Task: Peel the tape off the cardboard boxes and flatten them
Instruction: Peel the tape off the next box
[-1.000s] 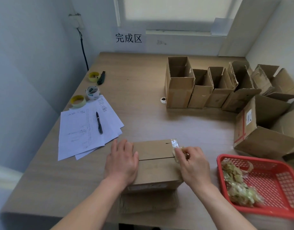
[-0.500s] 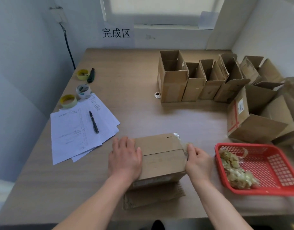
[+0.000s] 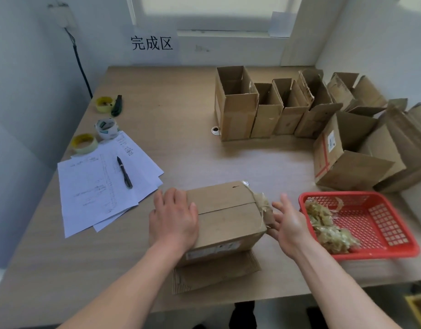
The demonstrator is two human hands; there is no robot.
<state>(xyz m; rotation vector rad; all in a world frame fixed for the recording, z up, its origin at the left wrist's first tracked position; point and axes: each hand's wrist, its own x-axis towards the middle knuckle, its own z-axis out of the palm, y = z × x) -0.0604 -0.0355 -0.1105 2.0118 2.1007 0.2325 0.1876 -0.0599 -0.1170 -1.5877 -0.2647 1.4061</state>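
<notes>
The right hand (image 3: 290, 225) is hovering just right of centre in the lower half of the frame, palm turned up and fingers spread, gripping nothing; its fingertips are sitting at the box's right end, close to the loosened tape (image 3: 264, 205), though contact is hard to tell. The left hand (image 3: 173, 218) is lying flat on the left part of the box (image 3: 226, 214), fingers straight, pressing it down. The box is sitting in the lower middle of the frame on a flattened card (image 3: 214, 274), its top flaps closed along a seam, with crumpled clear tape hanging off the right edge. Just right of the hands, a red basket (image 3: 394, 248) is holding a heap of peeled tape scraps (image 3: 328, 231). Further out, more boxes (image 3: 299, 108) are standing open along the upper right. At left, papers (image 3: 90, 186) with a pen (image 3: 124, 172) are lying near three tape rolls (image 3: 84, 143). The main risk, as I judge it, is the tape tearing short or stripping the paper face if pulled fast or at a steep angle, leaving pieces stuck on the end wall. The box could also slide on the smooth card beneath if the left hand is easing its pressure, and loose sticky tape could be clinging to the fingers instead of dropping into the basket.
</notes>
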